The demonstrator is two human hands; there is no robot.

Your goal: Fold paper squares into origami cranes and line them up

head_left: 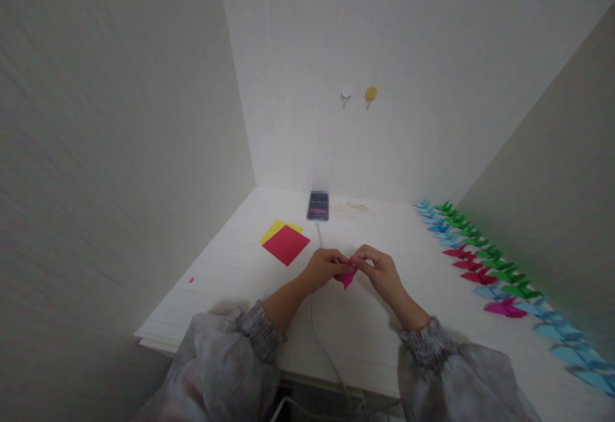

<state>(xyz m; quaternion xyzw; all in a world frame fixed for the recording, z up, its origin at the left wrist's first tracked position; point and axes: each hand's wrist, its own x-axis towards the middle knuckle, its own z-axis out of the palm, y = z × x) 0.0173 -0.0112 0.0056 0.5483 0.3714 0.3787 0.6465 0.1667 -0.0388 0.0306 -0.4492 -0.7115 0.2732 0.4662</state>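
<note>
My left hand [323, 267] and my right hand [379, 268] meet above the middle of the white table [225, 275]. Between their fingertips they pinch a small folded piece of pink paper [348, 276], its point hanging downward. Both hands grip it from opposite sides. Grey sleeves cover both my forearms.
A red paper square [287, 244] lies on a yellow one [273, 228] at the left. A phone [318, 205] with a white cable [321, 332] stands at the back. Several folded paper figures in blue, green, red and pink [485, 268] line the right side. Walls enclose the table on three sides.
</note>
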